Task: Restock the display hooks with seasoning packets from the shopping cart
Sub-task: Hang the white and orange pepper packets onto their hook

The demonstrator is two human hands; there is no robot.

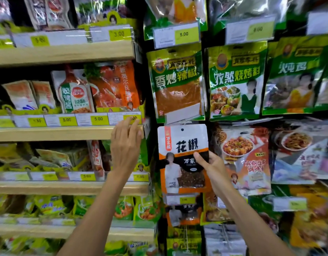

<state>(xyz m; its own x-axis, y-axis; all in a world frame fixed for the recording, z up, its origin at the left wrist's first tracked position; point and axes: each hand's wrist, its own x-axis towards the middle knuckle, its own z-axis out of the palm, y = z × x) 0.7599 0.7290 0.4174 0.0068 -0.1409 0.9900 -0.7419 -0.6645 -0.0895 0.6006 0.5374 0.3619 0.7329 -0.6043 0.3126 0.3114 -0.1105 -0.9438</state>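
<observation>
Currently the packet point(179, 143), white on top and orange below, is upright in front of the hook wall, near the centre of the view. The right hand point(214, 169) pinches it at its four o'clock corner, thumb curled over the front and the other fingers hidden behind. Its hole point(182, 129) sits at twelve o'clock on the packet, just under the bottom edge of a green packet point(176, 84). I cannot tell whether the hole is already on a hook; no bare hook shows. At six o'clock from the packet hang a tag point(179, 200) and a lower packet point(183, 214) of the same kind.

At nine o'clock the left hand point(125, 145) is raised with fingers loose and slightly apart, holding nothing, its tips by the shelf point(67, 133) edge. The cart is out of view.

This looks like the hanging step for one packet. The next move likely calls for lining the hole up with the hook tip and pushing the packet straight back, perhaps with the left hand steadying its top.
</observation>
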